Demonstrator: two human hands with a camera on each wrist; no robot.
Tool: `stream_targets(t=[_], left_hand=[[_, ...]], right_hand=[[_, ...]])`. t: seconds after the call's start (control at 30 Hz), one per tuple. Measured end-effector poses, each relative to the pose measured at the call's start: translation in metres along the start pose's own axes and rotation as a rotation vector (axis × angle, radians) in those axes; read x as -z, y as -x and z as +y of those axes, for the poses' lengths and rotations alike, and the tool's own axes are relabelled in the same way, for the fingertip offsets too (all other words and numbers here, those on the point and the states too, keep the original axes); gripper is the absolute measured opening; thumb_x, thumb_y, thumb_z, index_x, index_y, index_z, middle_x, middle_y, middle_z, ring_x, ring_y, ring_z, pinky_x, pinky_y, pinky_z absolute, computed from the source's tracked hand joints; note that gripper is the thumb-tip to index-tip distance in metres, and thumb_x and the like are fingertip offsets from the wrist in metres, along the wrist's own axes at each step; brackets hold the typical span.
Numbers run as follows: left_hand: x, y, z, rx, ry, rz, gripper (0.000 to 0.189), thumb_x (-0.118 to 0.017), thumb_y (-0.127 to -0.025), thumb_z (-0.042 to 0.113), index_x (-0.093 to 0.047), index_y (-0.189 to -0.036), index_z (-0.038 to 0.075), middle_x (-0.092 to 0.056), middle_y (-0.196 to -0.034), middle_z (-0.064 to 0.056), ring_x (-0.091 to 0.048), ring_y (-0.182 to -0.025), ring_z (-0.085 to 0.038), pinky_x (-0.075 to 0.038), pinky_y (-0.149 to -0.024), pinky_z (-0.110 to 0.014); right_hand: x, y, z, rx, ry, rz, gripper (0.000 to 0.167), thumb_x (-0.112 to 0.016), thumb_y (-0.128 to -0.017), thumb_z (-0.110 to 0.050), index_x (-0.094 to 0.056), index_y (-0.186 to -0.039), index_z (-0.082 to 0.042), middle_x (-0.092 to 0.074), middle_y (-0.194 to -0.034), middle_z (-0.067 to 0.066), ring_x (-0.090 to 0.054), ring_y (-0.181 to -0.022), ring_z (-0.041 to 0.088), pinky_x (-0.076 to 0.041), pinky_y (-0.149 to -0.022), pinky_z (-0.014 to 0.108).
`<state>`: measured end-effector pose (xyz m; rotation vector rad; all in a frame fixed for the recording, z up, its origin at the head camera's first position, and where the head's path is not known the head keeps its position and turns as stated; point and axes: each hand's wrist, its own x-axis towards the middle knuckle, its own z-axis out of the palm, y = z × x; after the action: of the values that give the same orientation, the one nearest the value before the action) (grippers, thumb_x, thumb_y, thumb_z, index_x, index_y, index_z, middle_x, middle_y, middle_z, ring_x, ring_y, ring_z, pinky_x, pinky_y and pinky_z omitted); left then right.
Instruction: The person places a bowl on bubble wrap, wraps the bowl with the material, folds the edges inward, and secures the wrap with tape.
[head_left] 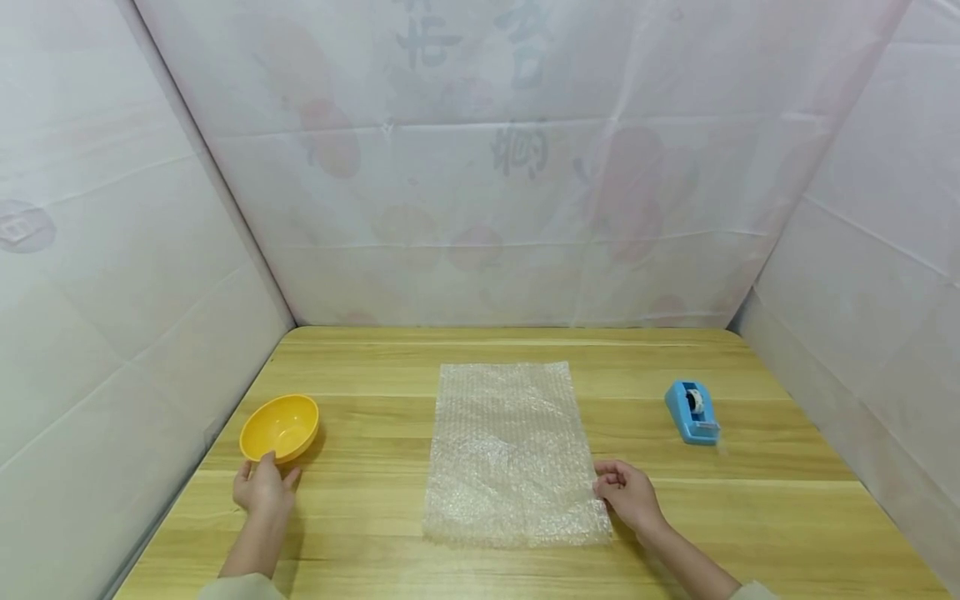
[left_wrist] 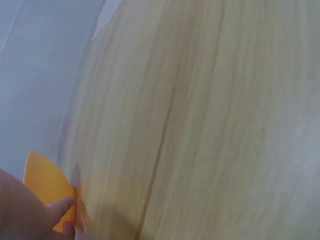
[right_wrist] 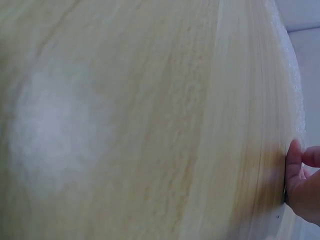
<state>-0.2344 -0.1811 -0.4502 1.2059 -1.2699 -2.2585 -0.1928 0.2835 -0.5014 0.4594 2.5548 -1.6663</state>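
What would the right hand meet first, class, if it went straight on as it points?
The bubble wrap, most likely: the right hand is at its right edge, though exact contact is unclear.

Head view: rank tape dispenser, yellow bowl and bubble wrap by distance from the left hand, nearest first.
1. Yellow bowl: right at the left hand, on the view's left side.
2. Bubble wrap: spread flat near the middle.
3. Blue tape dispenser: right side, past the wrap.

Bare hands [head_left: 266, 490], bare forearms [head_left: 251, 542], pale beige-grey sleeves [head_left: 242, 588]
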Motion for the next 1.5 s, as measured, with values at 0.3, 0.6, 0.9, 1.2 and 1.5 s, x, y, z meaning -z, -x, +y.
stream_targets(t=[0.3,0.6,0.9,1.2,1.5], left_hand=[[-0.001,-0.001,0.005,0.004,0.084,0.016,0.057,-0.04,-0.093,0.009,-0.022,-0.147,0.013,-0.023,-0.149,0.003,-0.027,-0.134,-0.009,-0.036,-0.099,-0.03],[-0.002,0.005,0.0,-0.007,0.031,-0.039,0.05,-0.041,-0.093,0.01,-0.03,-0.142,0.011,-0.031,-0.14,-0.001,-0.032,-0.131,-0.01,-0.052,-0.07,-0.013],[-0.011,0.016,-0.006,-0.017,-0.082,-0.147,0.059,-0.038,-0.094,0.01,-0.013,-0.148,0.004,-0.015,-0.153,-0.01,-0.033,-0.134,-0.015,-0.047,-0.088,-0.018],[-0.021,0.032,-0.013,-0.035,-0.165,-0.283,0.062,-0.037,-0.095,0.011,-0.006,-0.148,0.001,-0.017,-0.15,-0.015,-0.044,-0.119,-0.015,-0.048,-0.09,-0.016],[-0.032,0.042,-0.024,-0.055,-0.199,-0.348,0.059,-0.037,-0.095,0.008,-0.01,-0.146,-0.002,-0.016,-0.149,-0.019,-0.051,-0.108,-0.012,-0.049,-0.089,-0.017]], right_hand=[[0.0,0.001,-0.001,0.009,0.02,0.007,0.029,-0.058,-0.082,0.001,-0.057,-0.11,0.01,-0.06,-0.082,0.008,-0.052,-0.07,0.011,-0.047,-0.056,0.019],[0.0,0.002,0.0,0.008,0.006,0.001,0.029,-0.057,-0.083,0.001,-0.057,-0.11,0.011,-0.06,-0.082,0.009,-0.052,-0.069,0.011,-0.047,-0.055,0.02],[0.0,0.002,0.0,0.01,0.005,-0.001,0.029,-0.057,-0.084,0.001,-0.056,-0.111,0.012,-0.059,-0.082,0.009,-0.052,-0.069,0.011,-0.046,-0.055,0.019],[0.0,0.003,0.001,0.021,0.001,0.001,0.029,-0.057,-0.084,0.001,-0.057,-0.111,0.011,-0.06,-0.083,0.009,-0.052,-0.069,0.01,-0.047,-0.056,0.019],[-0.001,0.003,0.001,0.021,-0.015,0.001,0.029,-0.056,-0.084,0.001,-0.056,-0.111,0.012,-0.059,-0.082,0.01,-0.052,-0.067,0.01,-0.047,-0.055,0.02]])
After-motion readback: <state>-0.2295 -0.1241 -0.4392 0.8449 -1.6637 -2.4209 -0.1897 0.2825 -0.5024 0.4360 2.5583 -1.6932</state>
